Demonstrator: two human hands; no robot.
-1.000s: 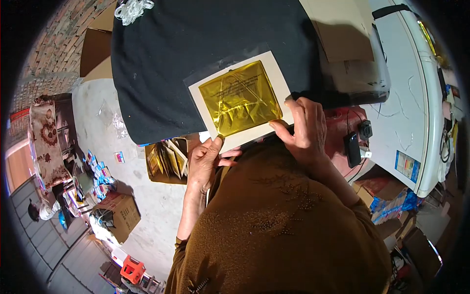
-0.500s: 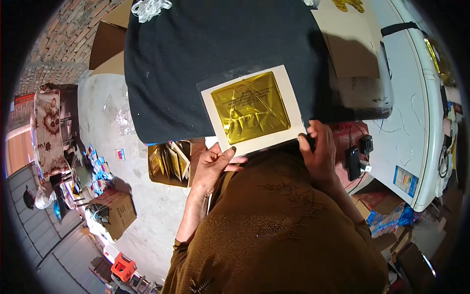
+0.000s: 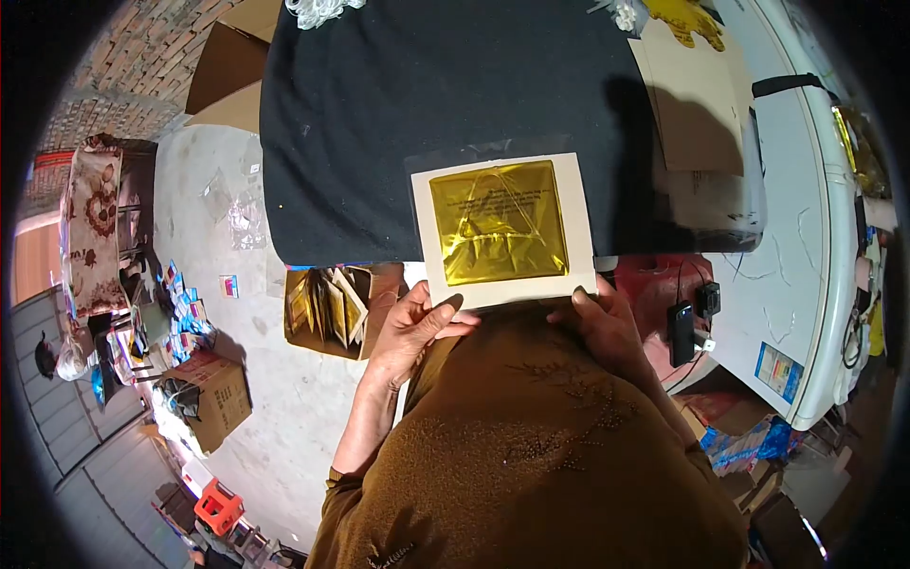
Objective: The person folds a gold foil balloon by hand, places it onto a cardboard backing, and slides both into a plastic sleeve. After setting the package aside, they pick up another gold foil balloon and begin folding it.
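Cream card [image 3: 517,292] between both hands [image 3: 417,330] [image 3: 609,327], thumbs atop its lower corners.

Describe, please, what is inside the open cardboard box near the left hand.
Several flat gold and pale pieces stand close together in the open cardboard box. They cover its bottom, so I cannot see what lies beneath them.

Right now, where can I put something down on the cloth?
The black cloth looks bare in its middle, between the white bundle, the cardboard and the white card. It's crowded at the near edge, where the left hand and right hand hold the card, and to the right, by the cardboard.
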